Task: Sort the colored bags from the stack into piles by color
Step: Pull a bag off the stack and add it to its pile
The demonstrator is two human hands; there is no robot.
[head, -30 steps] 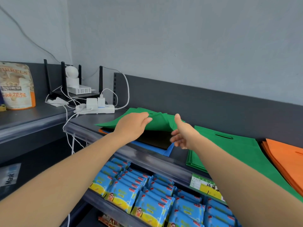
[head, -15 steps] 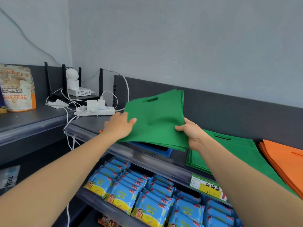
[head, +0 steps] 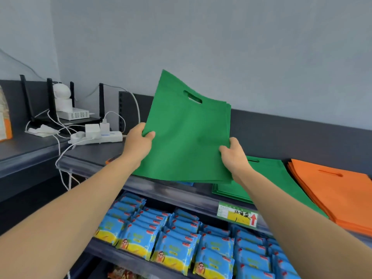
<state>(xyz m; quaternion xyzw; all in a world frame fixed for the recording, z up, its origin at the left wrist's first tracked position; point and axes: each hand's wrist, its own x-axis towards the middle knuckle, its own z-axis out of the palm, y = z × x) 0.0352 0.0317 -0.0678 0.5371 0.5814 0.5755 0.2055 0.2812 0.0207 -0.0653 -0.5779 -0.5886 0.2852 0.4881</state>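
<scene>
My two bare forearms reach forward from the bottom corners. Below them, a lower rack holds rows of blue packets (head: 161,238), and a green and yellow label (head: 237,214) hangs on the front lip of the dark grey shelf (head: 171,189) above.

At the shelf's front, my left hand (head: 138,141) pinches the left edge of a bundle of green bags (head: 185,141), thumb in front and fingers behind. My right hand (head: 233,156) grips the bundle's lower right edge, fingers curled round it. The bundle is tilted nearly upright, handle slot at the top, with its bottom edge just above the shelf (layered edges at the right show it is several bags, not one).

The stack (head: 187,183) is almost hidden behind the bundle. Only a blue sliver shows under it and a bit of orange by my left wrist.

Just to the right a green pile (head: 267,178) lies flat, and beside that an orange pile (head: 338,190). So I judge the sorting well begun: two colours have piles, this bundle likely belongs on the green one, and at least blue remains, with no blue pile in view.

Further back on the left sit a white power strip (head: 100,136) with plugs and trailing cables, and a router (head: 66,115) with black aerials. A dark back panel (head: 291,133) runs behind the shelf, below a plain pale grey wall (head: 221,47).
</scene>
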